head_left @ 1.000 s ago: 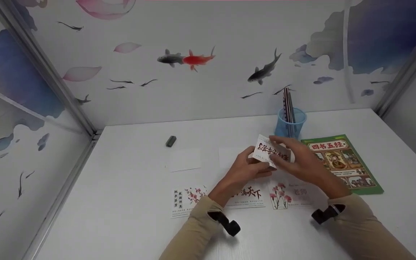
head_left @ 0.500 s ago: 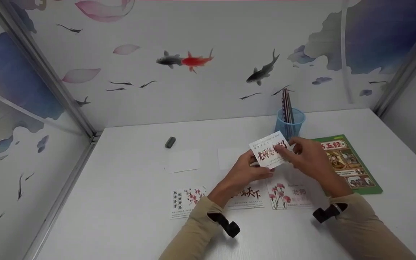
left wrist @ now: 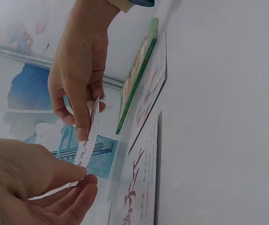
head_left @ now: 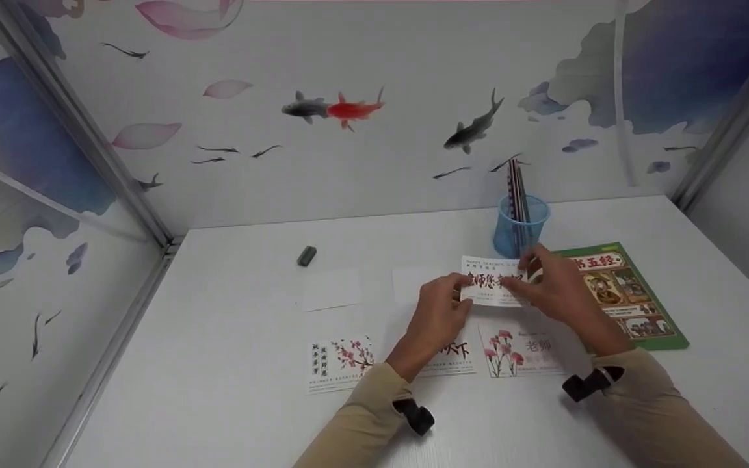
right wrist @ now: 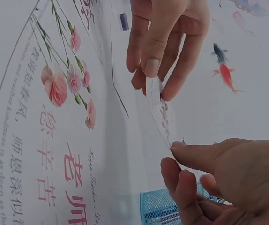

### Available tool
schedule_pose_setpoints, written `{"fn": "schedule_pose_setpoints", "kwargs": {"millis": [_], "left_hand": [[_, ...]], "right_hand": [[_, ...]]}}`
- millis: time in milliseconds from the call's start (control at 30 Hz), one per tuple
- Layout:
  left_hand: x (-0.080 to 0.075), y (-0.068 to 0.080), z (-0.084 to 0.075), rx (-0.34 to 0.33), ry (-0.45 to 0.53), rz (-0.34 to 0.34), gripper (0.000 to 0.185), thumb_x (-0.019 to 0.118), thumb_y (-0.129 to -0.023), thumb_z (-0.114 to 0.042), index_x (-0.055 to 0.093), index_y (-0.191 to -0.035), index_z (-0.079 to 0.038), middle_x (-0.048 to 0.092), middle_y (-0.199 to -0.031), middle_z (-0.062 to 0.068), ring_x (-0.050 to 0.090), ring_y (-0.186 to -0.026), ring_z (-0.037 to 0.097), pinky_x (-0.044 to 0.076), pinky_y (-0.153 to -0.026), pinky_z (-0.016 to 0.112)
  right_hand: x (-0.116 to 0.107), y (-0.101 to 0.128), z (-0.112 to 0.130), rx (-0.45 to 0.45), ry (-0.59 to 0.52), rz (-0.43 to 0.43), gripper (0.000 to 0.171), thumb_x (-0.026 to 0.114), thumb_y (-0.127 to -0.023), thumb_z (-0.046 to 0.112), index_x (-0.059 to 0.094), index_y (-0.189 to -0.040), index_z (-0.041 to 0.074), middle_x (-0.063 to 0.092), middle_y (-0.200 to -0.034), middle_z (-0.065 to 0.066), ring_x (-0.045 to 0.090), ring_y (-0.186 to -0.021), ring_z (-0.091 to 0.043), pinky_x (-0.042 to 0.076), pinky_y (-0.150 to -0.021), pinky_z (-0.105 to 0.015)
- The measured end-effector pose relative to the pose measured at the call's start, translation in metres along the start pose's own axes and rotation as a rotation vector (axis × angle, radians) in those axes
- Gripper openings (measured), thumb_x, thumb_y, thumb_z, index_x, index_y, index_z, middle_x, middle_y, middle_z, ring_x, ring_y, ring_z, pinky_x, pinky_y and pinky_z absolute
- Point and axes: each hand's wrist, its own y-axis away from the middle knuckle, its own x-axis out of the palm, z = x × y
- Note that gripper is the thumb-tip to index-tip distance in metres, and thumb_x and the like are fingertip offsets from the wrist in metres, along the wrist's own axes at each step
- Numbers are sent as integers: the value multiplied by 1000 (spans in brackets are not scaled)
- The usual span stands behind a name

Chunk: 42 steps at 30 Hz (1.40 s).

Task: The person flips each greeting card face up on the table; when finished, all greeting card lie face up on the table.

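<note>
step: we lower card [head_left: 493, 289] before blue cup [head_left: 521, 224] | both hands [head_left: 443, 309] [head_left: 553, 289] pinch its ends | next: lay flat on bench [head_left: 218, 364]

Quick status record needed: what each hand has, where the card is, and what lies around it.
left hand: pinches the card's left end
right hand: pinches the card's right end
card: white, red lettering, held flat just above the table
below it: three printed cards in a row
right: green book
behind: blue pen cup
far left: grey eraser
</note>
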Motion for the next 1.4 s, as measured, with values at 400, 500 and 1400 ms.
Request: {"fn": "schedule_pose_setpoints", "kwargs": {"millis": [400,500,1400], "left_hand": [[6,7,2,83,-440,96,46,70,-107,-30,67,-149,-11,62,-142,6,55,-126,20,53,-106,34],[7,8,4,89,-474,103,40,70,-107,-32,73,-140,-10,59,-147,4,54,-130,20,54,-106,35],[-54,12,25,28,-320,103,42,66,-109,-26,66,-147,-9,59,-158,12,47,-154,32,40,-128,49]], "right_hand": [[9,-4,-3,44,109,232,52,86,-94,32,71,-134,3,64,-126,-23,67,-107,-35,58,-80,-40],[13,-4,-4,38,127,227,52,85,-95,28,70,-138,2,66,-126,-24,66,-108,-36,59,-84,-46],[32,0,16,-136,97,106,41,75,-103,22,70,-139,4,69,-142,-24,62,-134,-48,50,-110,-67]]}}
